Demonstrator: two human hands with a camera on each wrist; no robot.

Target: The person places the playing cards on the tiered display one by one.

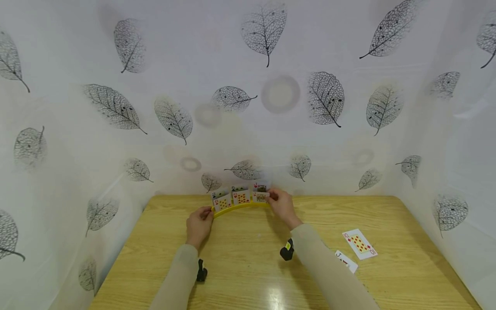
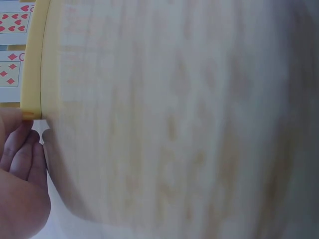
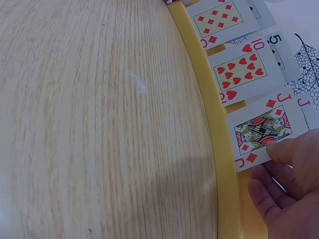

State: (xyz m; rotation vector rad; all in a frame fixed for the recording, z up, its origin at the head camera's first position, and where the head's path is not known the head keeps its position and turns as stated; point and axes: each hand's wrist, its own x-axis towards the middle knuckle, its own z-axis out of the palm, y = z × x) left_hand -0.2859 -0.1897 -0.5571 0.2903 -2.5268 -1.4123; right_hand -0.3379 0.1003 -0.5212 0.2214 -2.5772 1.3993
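Observation:
A curved yellow card holder (image 1: 232, 209) stands at the table's far side, with three pairs of playing cards upright in it. At its left end, my left hand (image 1: 199, 224) pinches the tip between thumb and fingers. My right hand (image 1: 282, 206) is at the right end, holding the jack of diamonds (image 3: 249, 119) with the thumb on its face; the card's lower edge is at the yellow rim. Another red jack (image 3: 306, 102) shows partly behind it. The ten of hearts (image 3: 240, 69) stands in the middle, before a five (image 3: 277, 50). A diamonds card (image 3: 219, 22) fronts the left pair.
On the table's right side lie a ten of diamonds (image 1: 359, 244) and a jack (image 1: 346, 260), partly hidden by my right sleeve. A white cloth (image 1: 248, 137) with printed leaves hangs behind the wooden table (image 1: 240, 258). Black wrist devices (image 1: 287, 250) sit below both hands.

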